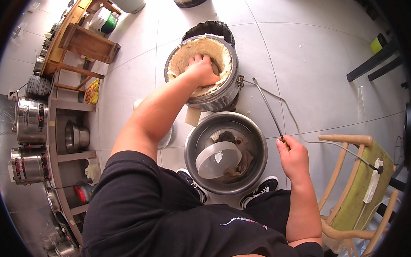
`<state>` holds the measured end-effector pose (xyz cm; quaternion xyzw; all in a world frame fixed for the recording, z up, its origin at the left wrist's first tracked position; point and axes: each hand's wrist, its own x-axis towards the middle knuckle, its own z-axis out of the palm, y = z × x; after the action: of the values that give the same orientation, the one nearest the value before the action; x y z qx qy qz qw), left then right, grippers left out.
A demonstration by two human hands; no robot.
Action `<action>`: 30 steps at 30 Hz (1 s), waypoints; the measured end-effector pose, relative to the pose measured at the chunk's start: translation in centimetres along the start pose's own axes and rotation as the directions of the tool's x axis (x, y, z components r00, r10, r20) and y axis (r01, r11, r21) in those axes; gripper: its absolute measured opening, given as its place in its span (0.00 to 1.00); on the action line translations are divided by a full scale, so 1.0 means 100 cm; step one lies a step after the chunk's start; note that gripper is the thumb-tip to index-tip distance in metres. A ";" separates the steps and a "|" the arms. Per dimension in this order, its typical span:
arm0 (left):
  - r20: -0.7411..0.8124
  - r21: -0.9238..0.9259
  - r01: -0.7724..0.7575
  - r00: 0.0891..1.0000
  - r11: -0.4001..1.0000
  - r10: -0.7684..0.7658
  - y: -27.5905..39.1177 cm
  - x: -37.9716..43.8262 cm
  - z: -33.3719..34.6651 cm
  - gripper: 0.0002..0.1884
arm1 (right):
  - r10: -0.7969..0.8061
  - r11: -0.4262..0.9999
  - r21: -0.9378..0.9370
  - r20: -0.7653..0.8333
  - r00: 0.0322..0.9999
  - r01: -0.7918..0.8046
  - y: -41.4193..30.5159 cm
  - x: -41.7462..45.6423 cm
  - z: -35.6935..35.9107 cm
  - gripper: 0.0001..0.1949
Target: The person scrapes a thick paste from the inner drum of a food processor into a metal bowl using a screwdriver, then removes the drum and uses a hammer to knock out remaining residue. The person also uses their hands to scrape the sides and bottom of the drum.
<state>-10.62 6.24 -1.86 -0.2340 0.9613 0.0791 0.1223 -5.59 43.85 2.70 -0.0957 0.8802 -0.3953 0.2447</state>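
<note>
My left hand (pixel 201 70) reaches down into a round metal drum (pixel 211 103) with a thick, rough, pale lining (pixel 225 51). Its fingers are spread over the dark opening, and the palm's underside is hidden. In my right hand (pixel 294 155) is a long thin metal rod (pixel 268 108), gripped at its yellowish end, the far tip pointing up beside the drum. Between my shoes stands a wide metal basin (pixel 190 162) of murky water. A translucent plastic bowl (pixel 218 159), a dark scouring pad (pixel 226 137) and a limp brown cloth (pixel 243 163) lie in it.
A grey cable (pixel 291 112) runs from the drum's side to a power strip (pixel 372 185) on a green-padded wooden chair (pixel 354 181). Behind the drum is a black plastic bag (pixel 210 26). Shelving (pixel 75 105) with steel pots (pixel 32 120) and an egg tray (pixel 92 91) lines the left.
</note>
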 end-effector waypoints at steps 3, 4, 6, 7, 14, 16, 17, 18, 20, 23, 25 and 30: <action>0.011 -0.010 0.014 1.000 1.000 -0.014 0.004 -0.002 -0.003 0.45 | -0.006 1.000 0.007 0.004 1.000 0.006 0.002 0.002 0.001 0.12; 0.008 -0.008 0.016 1.000 1.000 -0.016 0.004 -0.003 -0.003 0.45 | 0.005 1.000 0.003 0.016 1.000 -0.005 0.001 0.002 0.001 0.12; -0.002 -0.003 0.020 1.000 1.000 -0.020 0.003 -0.004 -0.004 0.45 | 0.023 1.000 -0.005 0.036 0.999 -0.023 -0.003 0.003 -0.002 0.12; 0.004 0.009 0.035 0.999 0.999 -0.035 0.003 -0.003 -0.003 0.46 | 0.022 1.000 -0.001 0.028 0.999 -0.022 -0.003 0.004 -0.001 0.13; 0.149 0.143 0.112 0.980 0.983 -0.134 0.001 0.007 -0.006 0.55 | 0.018 1.000 0.003 0.014 1.000 -0.018 0.003 0.001 -0.001 0.13; 0.213 0.198 0.109 0.965 0.974 -0.151 0.005 0.012 -0.012 0.56 | 0.020 1.000 0.005 0.021 1.000 -0.020 0.001 0.001 -0.001 0.13; 0.228 0.208 0.113 0.960 0.972 -0.161 0.004 0.015 -0.012 0.56 | 0.016 1.000 0.000 0.028 0.999 -0.016 0.001 0.002 -0.001 0.13; 0.243 0.215 0.116 0.955 0.970 -0.168 0.005 0.018 -0.012 0.56 | 0.013 1.000 -0.006 0.033 0.999 -0.013 0.000 0.003 0.000 0.13; 0.250 0.203 0.144 0.949 0.969 -0.193 0.006 0.020 -0.011 0.56 | -0.005 1.000 0.011 0.024 1.000 0.004 0.004 0.004 0.003 0.13; 0.224 0.144 0.202 0.947 0.969 -0.231 0.011 0.017 -0.010 0.57 | 0.009 1.000 0.001 0.037 0.999 -0.009 0.002 0.004 0.001 0.12; 0.197 0.114 0.214 0.952 0.970 -0.233 0.012 0.013 -0.008 0.57 | 0.014 1.000 -0.004 0.040 0.999 -0.014 0.001 0.002 -0.001 0.12; 0.155 0.003 0.221 0.964 0.975 -0.218 0.009 0.003 -0.013 0.55 | -0.011 0.999 0.031 0.033 0.999 0.010 -0.001 -0.004 -0.001 0.12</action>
<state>-11.57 6.57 -0.61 -0.3331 0.9165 0.0899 0.2025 -5.28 44.01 2.98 -0.1030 0.8692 -0.4085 0.2587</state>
